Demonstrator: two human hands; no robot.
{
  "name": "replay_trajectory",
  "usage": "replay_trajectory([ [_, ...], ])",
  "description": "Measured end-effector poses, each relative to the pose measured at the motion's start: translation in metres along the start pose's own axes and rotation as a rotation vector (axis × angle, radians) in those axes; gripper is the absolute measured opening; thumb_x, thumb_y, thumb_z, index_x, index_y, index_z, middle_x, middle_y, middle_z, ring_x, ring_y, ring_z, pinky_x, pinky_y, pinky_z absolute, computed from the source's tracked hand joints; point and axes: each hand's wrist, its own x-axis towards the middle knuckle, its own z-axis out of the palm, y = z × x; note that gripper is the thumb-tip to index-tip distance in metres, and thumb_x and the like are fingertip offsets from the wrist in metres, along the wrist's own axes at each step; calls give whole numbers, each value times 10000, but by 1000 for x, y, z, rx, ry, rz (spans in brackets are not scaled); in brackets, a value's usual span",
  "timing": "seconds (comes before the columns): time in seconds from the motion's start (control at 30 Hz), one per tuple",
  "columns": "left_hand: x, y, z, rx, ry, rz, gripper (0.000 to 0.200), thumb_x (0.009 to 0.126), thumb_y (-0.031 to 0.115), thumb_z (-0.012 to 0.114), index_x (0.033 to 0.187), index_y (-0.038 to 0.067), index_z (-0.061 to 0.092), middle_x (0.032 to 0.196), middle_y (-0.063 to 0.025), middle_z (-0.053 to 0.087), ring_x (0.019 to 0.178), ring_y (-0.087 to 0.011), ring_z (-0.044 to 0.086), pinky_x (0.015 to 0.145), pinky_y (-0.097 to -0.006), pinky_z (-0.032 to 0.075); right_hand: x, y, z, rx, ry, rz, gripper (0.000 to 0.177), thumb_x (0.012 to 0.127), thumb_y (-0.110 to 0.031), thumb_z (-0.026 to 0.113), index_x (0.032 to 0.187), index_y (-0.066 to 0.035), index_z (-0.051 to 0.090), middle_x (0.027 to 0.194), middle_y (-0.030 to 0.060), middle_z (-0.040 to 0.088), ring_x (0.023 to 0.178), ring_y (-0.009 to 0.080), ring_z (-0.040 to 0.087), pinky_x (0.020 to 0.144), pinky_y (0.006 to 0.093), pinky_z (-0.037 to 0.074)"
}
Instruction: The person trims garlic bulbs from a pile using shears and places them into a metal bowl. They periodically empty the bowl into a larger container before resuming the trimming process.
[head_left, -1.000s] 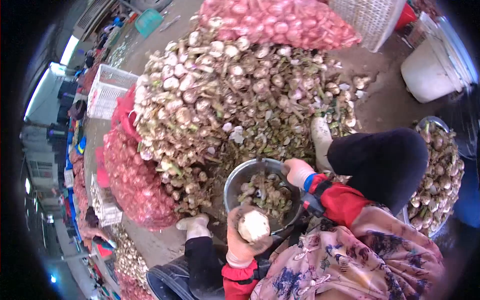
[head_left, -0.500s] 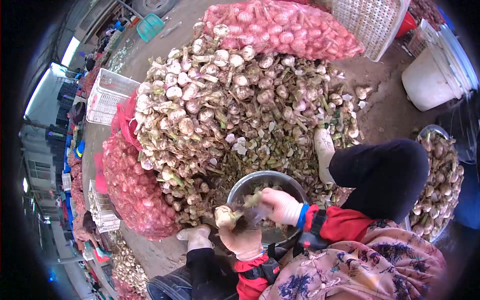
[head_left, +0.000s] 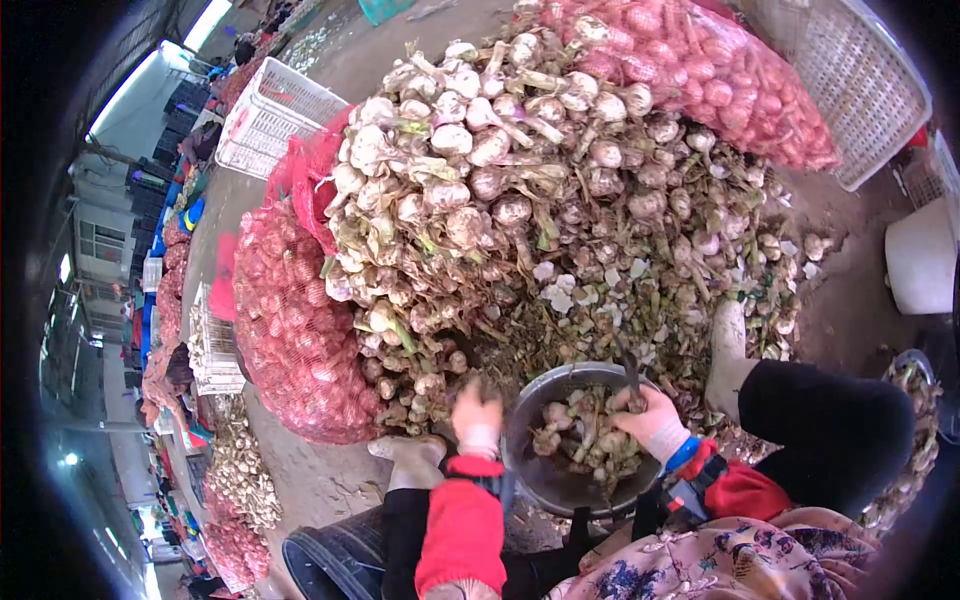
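Note:
Beside the garlic heap's lower edge, my left hand point(head_left: 477, 418) reaches down, its fingertips blurred against loose garlic bulbs and husks. My right hand point(head_left: 655, 425) is closed over the right side of a metal bowl point(head_left: 513, 455). A dark, narrow-bladed tool point(head_left: 630, 368) sticks up from its fingers across the bowl's far rim; its handle is hidden in the grip. Garlic bulbs point(head_left: 600, 445) with short stems lie inside the bowl. The large garlic heap point(head_left: 470, 200), roots and stalks still on many bulbs, rises just beyond both hands, with white peelings scattered on its near slope.
Red mesh sacks of garlic stand left point(head_left: 290, 330) and lie behind the heap point(head_left: 720, 80). White plastic crates sit at left point(head_left: 275, 120) and far right point(head_left: 850, 90). A white bucket point(head_left: 925, 265) and another garlic-filled basin point(head_left: 905, 440) are on my right. My boots flank the bowl.
The garlic bulb has left my left hand, which moved from over the bowl to the heap's edge. My right hand has lowered into the bowl's right side. The view has shifted.

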Motion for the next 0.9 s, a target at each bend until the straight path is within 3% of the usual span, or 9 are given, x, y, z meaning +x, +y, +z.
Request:
replay_trajectory([
  [0.07, 52, -18, 6, 329, -126, -60, 503, 772, 239, 611, 1247, 100, 524, 1109, -217, 582, 963, -397, 594, 819, -448, 486, -2, -9, 8, 103, -35, 22, 213, 717, -65, 694, 912, -21, 621, 759, 10, 620, 700, 80, 577, 659, 246, 483],
  [0.13, 93, -38, 28, 679, -170, -13, 368, 810, 187, 567, 1173, 124, 563, 1073, -169, 603, 879, -322, 642, 731, -420, 523, 7, 15, 12, 13, -23, -13, 246, 718, -99, 709, 932, -15, 620, 803, 32, 638, 753, 109, 594, 714, 266, 494],
  [0.23, 116, -23, 43, 740, -303, -214, 346, 857, 188, 555, 1192, 108, 534, 1098, -158, 583, 941, -287, 646, 724, -424, 533, 11, 14, 15, -17, -76, 57, 226, 724, -115, 706, 918, -24, 632, 846, 56, 657, 809, 122, 605, 772, 269, 488],
  [0.47, 118, -25, 28, 774, -447, -12, 341, 779, 201, 649, 1096, 82, 607, 1111, -140, 618, 954, -279, 648, 790, -378, 531, 6, -9, 21, 11, -135, 146, 196, 737, -116, 706, 910, -42, 649, 845, 36, 658, 796, 107, 603, 749, 261, 490],
  [0.53, 103, -10, 0, 578, -454, 10, 487, 658, 218, 756, 1090, 53, 605, 1098, -152, 628, 960, -263, 646, 845, -344, 504, 2, -14, 21, -21, -134, 144, 205, 736, -129, 711, 915, -47, 652, 836, 30, 654, 780, 101, 595, 734, 259, 490],
  [0.6, 81, -5, -21, -438, -278, 96, 538, 621, 208, 785, 1085, 17, 591, 1006, -135, 647, 923, -211, 644, 831, -321, 496, -1, -10, 21, -41, -144, 106, 261, 738, -194, 719, 937, -42, 648, 846, 43, 650, 782, 121, 590, 750, 262, 484],
  [0.67, 38, 35, -58, -517, -80, 160, 519, 622, 182, 787, 1066, -5, 593, 938, -110, 645, 878, -174, 631, 815, -305, 492, -3, -5, 21, -80, -155, 29, 313, 727, -231, 728, 954, -33, 645, 858, 57, 649, 798, 145, 594, 772, 263, 478],
  [0.73, -9, 68, -79, -1099, -296, 80, 485, 755, 96, 709, 1172, 14, 476, 905, -88, 628, 808, -221, 632, 749, -337, 525, -8, -3, 22, -44, -157, 54, 338, 716, -240, 731, 973, -37, 644, 869, 69, 650, 814, 158, 600, 787, 262, 473],
  [0.9, -93, 96, -73, -1296, -330, -30, 422, 805, 69, 684, 1154, 76, 447, 961, -94, 594, 812, -198, 623, 715, -329, 531, -38, -32, 12, -400, -111, -345, 272, 735, -161, 657, 986, -61, 621, 912, 125, 595, 828, 285, 610, 742, 353, 485],
])
